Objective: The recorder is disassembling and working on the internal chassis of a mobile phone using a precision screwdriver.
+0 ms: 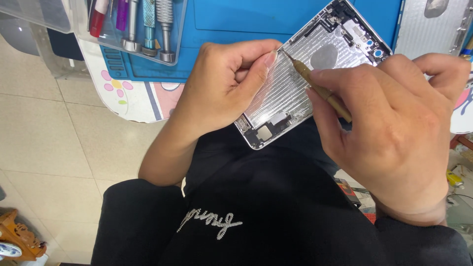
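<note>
My left hand [224, 83] grips the long left edge of an opened silver phone housing [295, 83], held tilted above my lap. The thumb presses on the housing's ribbed inner surface. My right hand [394, 133] holds a thin brass-coloured tool [322, 91] like a pen. Its pointed tip touches the housing's inside near my left thumb. Small metal parts sit at the housing's top end and bottom end.
A blue work mat [236, 29] covers the table ahead. A clear case [133, 27] with several screwdrivers lies at its left. Another silver back cover [433, 29] rests at the upper right. Tiled floor [49, 138] is on the left, and my black clothing [276, 212] fills the bottom.
</note>
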